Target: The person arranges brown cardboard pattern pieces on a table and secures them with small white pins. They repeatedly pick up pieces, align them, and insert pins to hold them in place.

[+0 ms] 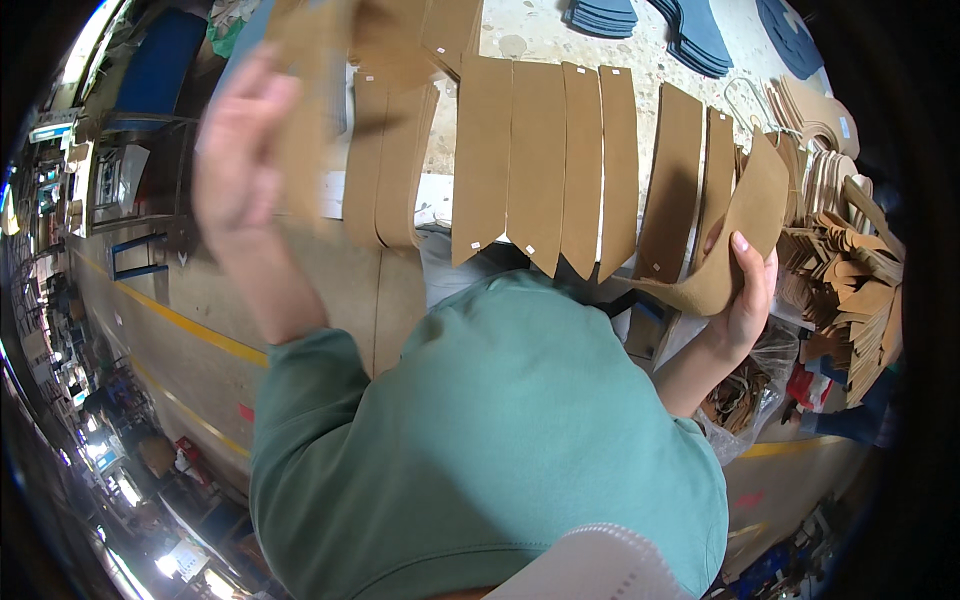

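My right hand [748, 285] is closed on a long tan-brown fabric piece [757, 210], with the thumb on its face. That piece bends into a curve at its lower end. On the left my raised left hand [238, 160] is smeared by motion, beside a blurred brown fabric panel [303, 110] that it seems to grip by the edge. Between my hands, several cut brown panels [538, 150] with pointed lower ends and small white stickers lie in a row at the table's near edge. Another pair of brown panels [392, 160] lies nearer my left hand.
The speckled white table [520, 35] carries stacks of blue cut pieces [603, 16] at its far side. At the right are piled brown cut pieces [850, 280] and a clear plastic bag [745, 400] with brown scraps. A blue metal frame [138, 257] stands on the floor at left.
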{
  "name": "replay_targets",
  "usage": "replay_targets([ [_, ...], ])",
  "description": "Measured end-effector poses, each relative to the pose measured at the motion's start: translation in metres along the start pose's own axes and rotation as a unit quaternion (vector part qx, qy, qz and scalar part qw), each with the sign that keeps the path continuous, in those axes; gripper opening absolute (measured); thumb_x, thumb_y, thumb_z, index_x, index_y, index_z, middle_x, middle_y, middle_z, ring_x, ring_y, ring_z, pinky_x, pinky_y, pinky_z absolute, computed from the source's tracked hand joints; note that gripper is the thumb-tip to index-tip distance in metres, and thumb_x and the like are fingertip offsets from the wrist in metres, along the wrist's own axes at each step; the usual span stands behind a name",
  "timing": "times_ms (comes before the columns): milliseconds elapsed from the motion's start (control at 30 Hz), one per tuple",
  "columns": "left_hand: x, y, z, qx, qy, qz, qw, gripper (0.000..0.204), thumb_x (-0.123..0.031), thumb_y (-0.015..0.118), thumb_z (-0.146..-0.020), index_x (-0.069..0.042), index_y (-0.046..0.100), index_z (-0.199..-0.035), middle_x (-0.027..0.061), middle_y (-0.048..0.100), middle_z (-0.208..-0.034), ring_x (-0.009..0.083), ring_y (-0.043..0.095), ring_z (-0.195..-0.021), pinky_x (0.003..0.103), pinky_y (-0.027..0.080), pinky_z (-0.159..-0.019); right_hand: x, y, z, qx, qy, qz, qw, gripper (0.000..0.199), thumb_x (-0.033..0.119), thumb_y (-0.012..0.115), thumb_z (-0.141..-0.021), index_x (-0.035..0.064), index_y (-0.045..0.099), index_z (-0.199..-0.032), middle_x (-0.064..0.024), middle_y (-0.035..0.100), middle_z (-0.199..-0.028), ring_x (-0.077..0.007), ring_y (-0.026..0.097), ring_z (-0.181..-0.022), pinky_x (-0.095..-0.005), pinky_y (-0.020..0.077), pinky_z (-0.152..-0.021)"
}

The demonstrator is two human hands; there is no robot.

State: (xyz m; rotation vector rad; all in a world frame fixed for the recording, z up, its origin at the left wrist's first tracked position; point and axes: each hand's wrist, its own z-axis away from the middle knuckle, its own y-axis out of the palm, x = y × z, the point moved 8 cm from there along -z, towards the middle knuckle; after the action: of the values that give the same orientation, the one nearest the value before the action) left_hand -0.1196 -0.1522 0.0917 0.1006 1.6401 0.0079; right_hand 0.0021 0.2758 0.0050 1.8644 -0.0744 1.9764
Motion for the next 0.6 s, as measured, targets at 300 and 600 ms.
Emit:
replay_targets([
  [300,0.150,0.139,0.068,0.146,-0.170,-0.063,0.973,0.053,-0.003,0.066,-0.091,0.002,0.044,-0.139,0.0037,0.064,-0.090,0.0042,0.062,-0.074,0.019,0.049,-0.067,-0.007,-0.002,0.003,0.001,0.025,0.025,0.999,0.029,0.010,0.062,-0.088,-0.0052,0.053,-0.111,-0.0158,0.066,-0.087,-0.0214,0.065,-0.072,-0.0315,0.0527,-0.067],
  [600,0.134,0.114,0.078,0.149,-0.146,-0.306,0.929,0.039,-0.010,0.065,-0.091,0.000,0.054,-0.127,0.0020,0.063,-0.070,0.0056,0.060,-0.060,0.021,0.048,-0.056,-0.012,0.017,-0.003,0.022,0.040,0.020,0.999,0.030,0.009,0.062,-0.088,-0.0055,0.052,-0.112,-0.0154,0.066,-0.088,-0.0211,0.066,-0.072,-0.0316,0.0544,-0.065],
])
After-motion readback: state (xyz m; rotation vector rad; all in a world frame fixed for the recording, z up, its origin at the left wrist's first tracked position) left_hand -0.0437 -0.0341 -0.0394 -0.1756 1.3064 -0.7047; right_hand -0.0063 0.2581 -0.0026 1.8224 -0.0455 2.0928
